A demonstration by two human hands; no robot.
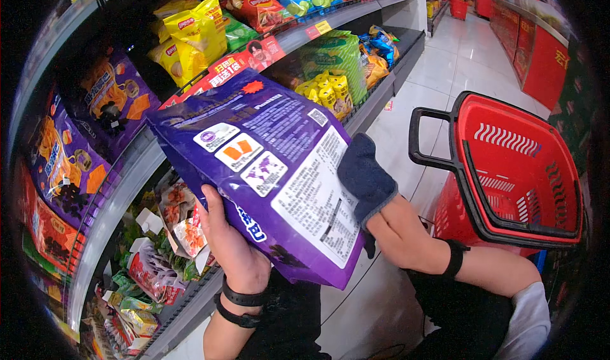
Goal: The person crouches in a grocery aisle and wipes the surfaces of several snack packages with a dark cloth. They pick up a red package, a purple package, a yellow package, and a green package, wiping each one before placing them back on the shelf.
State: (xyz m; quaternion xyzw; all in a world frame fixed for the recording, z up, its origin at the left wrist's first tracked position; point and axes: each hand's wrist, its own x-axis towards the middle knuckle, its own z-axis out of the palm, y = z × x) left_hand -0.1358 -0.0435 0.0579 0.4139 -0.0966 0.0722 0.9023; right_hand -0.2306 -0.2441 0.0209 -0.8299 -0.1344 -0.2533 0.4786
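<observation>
A large purple snack bag (228,169) lies tilted across the middle of my view, its printed back with a white text panel facing me. My bare left hand (233,245) holds its lower left side. The thumb rests along the side, and the other fingers are hidden beneath the bag. At the bag's right edge is my right hand (364,179), covered by a dark blue cloth glove or mitt (367,169). The covering hides the fingers of that hand. Black bands circle both wrists.
Shelves on the left hold similar purple bags (114,93), yellow chip bags (198,41) and open boxes of small packets (157,269). A red shopping basket (448,207) with black handles stands on the tiled floor (429,98) at right. A red counter (533,50) stands beyond it.
</observation>
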